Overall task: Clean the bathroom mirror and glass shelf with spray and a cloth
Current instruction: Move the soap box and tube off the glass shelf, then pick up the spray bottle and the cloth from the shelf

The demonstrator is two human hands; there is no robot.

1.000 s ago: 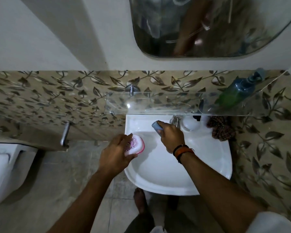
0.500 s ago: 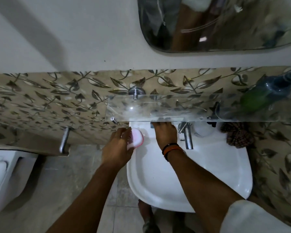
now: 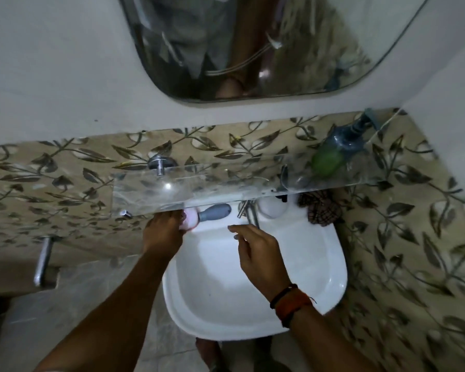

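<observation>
The mirror (image 3: 266, 44) hangs on the white wall above a clear glass shelf (image 3: 188, 187). A spray bottle (image 3: 333, 154) with green liquid lies on the shelf's right end. A checked cloth (image 3: 322, 210) is bunched on the basin's back right corner, under the shelf. My left hand (image 3: 163, 232) grips a pink soap dish (image 3: 189, 220) at the basin's back left rim, just beneath the shelf. A grey tube-like object (image 3: 215, 212) lies on the rim beside it. My right hand (image 3: 258, 257) hovers over the basin with fingers apart and nothing in it.
The white basin (image 3: 253, 304) fills the centre, with a chrome tap (image 3: 249, 213) and a white round object (image 3: 271, 208) at its back. A metal towel rod (image 3: 42, 260) sticks out of the leaf-patterned tiles at left. My foot shows under the basin.
My right hand has let go of the grey object on the basin's back rim and drawn back over the bowl. My left hand has carried the pink dish up under the shelf.
</observation>
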